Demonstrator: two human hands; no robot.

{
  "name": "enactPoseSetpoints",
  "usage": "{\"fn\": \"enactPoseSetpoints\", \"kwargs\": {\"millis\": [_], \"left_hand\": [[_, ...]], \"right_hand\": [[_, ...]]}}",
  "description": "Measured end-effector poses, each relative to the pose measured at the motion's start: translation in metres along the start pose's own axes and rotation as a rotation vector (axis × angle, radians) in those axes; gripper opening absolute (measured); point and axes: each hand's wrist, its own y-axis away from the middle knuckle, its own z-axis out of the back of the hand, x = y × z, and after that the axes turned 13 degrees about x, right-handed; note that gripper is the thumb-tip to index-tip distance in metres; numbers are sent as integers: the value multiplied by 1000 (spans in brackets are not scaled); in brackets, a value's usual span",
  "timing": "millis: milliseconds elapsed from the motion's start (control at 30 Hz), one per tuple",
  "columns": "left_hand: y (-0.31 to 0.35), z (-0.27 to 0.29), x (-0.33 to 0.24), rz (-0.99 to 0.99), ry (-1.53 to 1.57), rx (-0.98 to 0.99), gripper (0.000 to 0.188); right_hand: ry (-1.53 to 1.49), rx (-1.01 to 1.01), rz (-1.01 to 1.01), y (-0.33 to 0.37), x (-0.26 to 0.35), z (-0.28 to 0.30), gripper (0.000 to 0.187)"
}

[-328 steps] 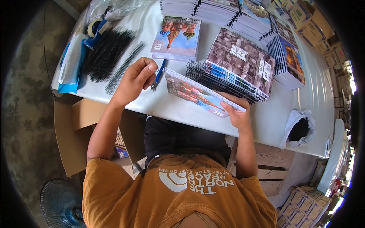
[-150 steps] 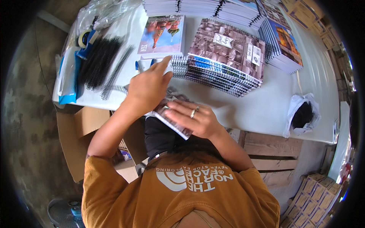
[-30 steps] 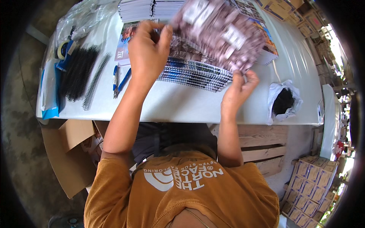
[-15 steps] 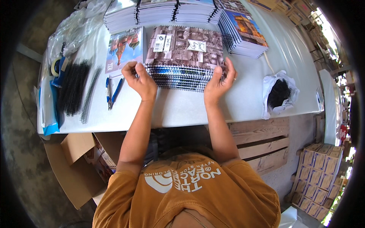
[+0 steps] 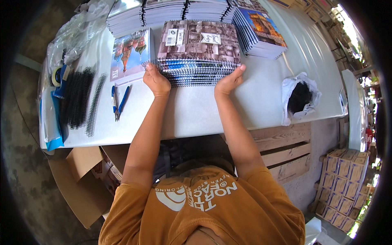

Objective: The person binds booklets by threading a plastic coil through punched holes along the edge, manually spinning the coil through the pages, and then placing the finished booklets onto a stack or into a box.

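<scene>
A stack of spiral notebooks point(image 5: 199, 42) lies in front of me on the table, its coiled black spines facing me. The top cover carries a brown-and-white collage with pale labels. My left hand point(image 5: 157, 80) grips the stack's near left corner, thumb upward and fingers curled against the side. At the near right corner my right hand point(image 5: 229, 81) presses inward, its thumb pointing out along the edge; its other fingers are partly hidden. Just left of the stack lies another spiral notebook point(image 5: 131, 55) with a domed-tower picture, close to my left fingertips.
Blue-handled pliers point(image 5: 119, 104), black plastic coils point(image 5: 79, 98) and a tape dispenser point(image 5: 60, 79) lie at left. Notebook stacks point(image 5: 261, 34) line the back. A white bag point(image 5: 302, 99) of black pieces sits at right. Below are an open carton point(image 5: 81, 192) and a wooden pallet point(image 5: 281, 151).
The notebook stack has shifted slightly away from me with both hands against it. My hands have come closer together and lower along its ends.
</scene>
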Motion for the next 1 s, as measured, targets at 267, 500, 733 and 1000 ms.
{"fn": "enactPoseSetpoints", "kwargs": {"millis": [267,500,733,1000], "left_hand": [[-2,5,7,-26,30,-122,46],[-10,8,-36,-333,-315,-40,35],[-25,0,-33,-113,-60,22,40],[-52,123,-14,-350,-1260,526,54]], "right_hand": [[55,122,117,-20,-14,-2,48],[165,433,217,-33,25,-2,43],[241,350,165,-34,14,-4,35],[269,302,555,-15,44,15,49]]}}
